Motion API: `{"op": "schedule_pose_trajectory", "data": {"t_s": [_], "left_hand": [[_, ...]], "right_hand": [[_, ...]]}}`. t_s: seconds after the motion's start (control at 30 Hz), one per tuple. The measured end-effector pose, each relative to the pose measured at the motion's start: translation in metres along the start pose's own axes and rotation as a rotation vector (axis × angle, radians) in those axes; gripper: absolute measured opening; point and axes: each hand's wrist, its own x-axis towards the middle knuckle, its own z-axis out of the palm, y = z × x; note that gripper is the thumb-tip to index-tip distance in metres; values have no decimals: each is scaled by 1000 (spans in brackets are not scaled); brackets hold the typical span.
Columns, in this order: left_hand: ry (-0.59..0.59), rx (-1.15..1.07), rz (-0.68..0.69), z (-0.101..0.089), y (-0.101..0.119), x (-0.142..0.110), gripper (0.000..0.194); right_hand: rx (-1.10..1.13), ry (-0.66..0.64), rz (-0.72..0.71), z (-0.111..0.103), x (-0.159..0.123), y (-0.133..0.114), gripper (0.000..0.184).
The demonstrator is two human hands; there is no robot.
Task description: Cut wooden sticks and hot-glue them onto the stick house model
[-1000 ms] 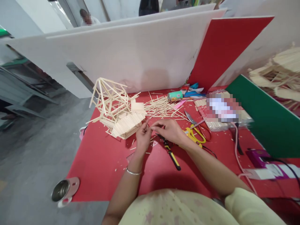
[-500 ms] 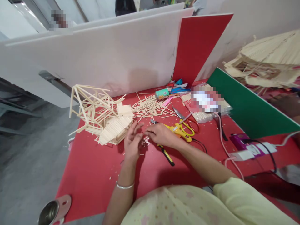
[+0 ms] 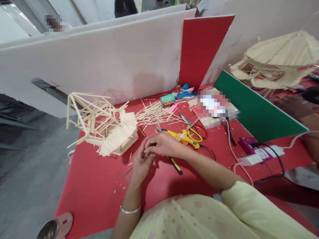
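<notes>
Cup [image 3: 65,224]: pink, at the near left corner of the red table [image 3: 92,192].
Stick model [image 3: 117,138]: on the table, far left; open frame joined to slatted panels.
Left hand [image 3: 141,163]: near the model; fingers curled, partly closed; contents hidden, cannot tell.
Loose sticks [image 3: 154,113]: scattered pile, right of the model.
Right hand [image 3: 163,144]: fingers bent over the left fingers, nearly closed; hold, if any, hidden.
Yellow-and-black handle [image 3: 175,165]: on the table, below the right wrist.
Glue gun [image 3: 184,137]: yellow, just beyond the right hand.
</notes>
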Motion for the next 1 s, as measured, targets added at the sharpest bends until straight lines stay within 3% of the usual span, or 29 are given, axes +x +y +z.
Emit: {"op": "schedule_pose_trajectory", "data": {"t_s": [0.07,0.13,0.2,0.27,0.33,0.4,0.47,0.5,0.6,0.7,0.77,0.9,1.0], "left_hand": [[-12,103,23,-3,-4,2,22],[49,263,85,-7,-8,3,12],[79,411,186,-11,-9,2,11],[82,490,293,-13,-7,0,16],[103,483,339,-13,-4,-2,21],[124,456,307,-12,-1,-4,15],[124,433,245,-12,1,-6,14],[107,403,214,-11,2,-8,17],[-18,127,78,-11,5,-12,19],[-186,-262,-93,-12,11,-15,31],[-207,-356,-147,-14,13,-16,40],[-48,-209,-148,-15,9,-12,26],[2,-117,-106,-12,4,-9,41]], "right_hand": [[-27,95,-32,-2,-6,0,19],[-98,205,-43,-8,-12,1,37],[-150,274,19,-15,-19,3,39],[-178,312,129,-18,-25,4,18],[-213,326,186,-16,-29,4,38],[-233,319,131,-8,-31,4,47],[-176,279,14,4,-30,4,31],[-114,233,-51,11,-29,5,23],[105,119,-148,25,-28,10,25],[187,143,-35,24,-29,18,23],[108,161,78,16,-31,21,24],[-152,203,205,3,-34,21,36],[-210,201,193,6,-33,19,42]]}}
